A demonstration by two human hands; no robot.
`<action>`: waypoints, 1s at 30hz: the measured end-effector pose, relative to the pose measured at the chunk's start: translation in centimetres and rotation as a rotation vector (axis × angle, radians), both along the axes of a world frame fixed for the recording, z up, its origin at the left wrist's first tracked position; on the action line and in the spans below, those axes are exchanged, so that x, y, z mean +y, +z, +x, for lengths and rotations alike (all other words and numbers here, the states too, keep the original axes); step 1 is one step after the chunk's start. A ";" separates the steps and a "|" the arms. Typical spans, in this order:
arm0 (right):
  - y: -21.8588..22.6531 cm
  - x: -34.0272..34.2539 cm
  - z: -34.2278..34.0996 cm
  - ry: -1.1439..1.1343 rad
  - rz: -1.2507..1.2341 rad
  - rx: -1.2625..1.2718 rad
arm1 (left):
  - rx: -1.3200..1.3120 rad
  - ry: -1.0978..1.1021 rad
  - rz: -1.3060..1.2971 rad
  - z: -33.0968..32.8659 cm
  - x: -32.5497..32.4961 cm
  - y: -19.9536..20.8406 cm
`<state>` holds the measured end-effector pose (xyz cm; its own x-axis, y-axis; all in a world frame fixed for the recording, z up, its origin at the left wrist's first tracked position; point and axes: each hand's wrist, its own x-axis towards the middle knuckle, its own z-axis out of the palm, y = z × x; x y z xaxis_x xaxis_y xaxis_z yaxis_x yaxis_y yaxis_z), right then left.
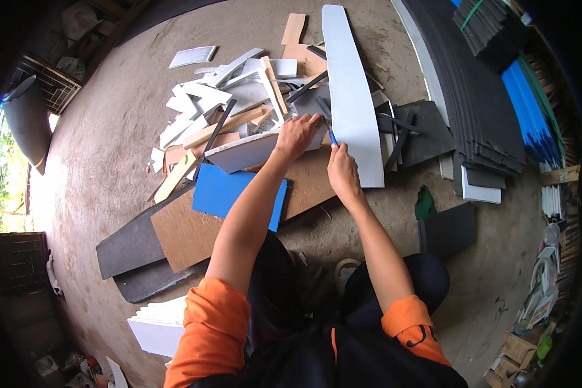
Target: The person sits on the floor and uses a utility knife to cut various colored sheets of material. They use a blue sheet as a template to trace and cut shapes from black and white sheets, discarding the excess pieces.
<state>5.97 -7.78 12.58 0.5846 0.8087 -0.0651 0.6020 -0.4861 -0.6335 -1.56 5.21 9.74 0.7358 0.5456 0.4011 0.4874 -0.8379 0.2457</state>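
My left hand rests flat with spread fingers on a white foam sheet lying on a brown board. My right hand is closed around a thin blue-handled cutter, its tip at the sheet's right edge, beside a long white foam strip. A blue foam sheet lies just left of my left forearm.
A heap of white, tan and dark offcuts covers the concrete floor ahead. Stacked black sheets and blue sheets stand at the right. A dark sheet and a green scrap lie near my right knee. White sheets lie lower left.
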 end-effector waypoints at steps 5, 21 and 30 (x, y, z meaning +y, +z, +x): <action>-1.7 0.3 0.2 -0.022 0.064 0.030 | 0.030 -0.014 -0.038 0.2 0.2 0.3; -0.4 0.5 0.7 -0.017 -0.070 0.074 | 0.049 -0.030 -0.028 0.3 0.6 0.0; 0.1 0.8 0.2 -0.029 -0.092 0.077 | 0.060 -0.008 -0.066 0.1 0.5 0.4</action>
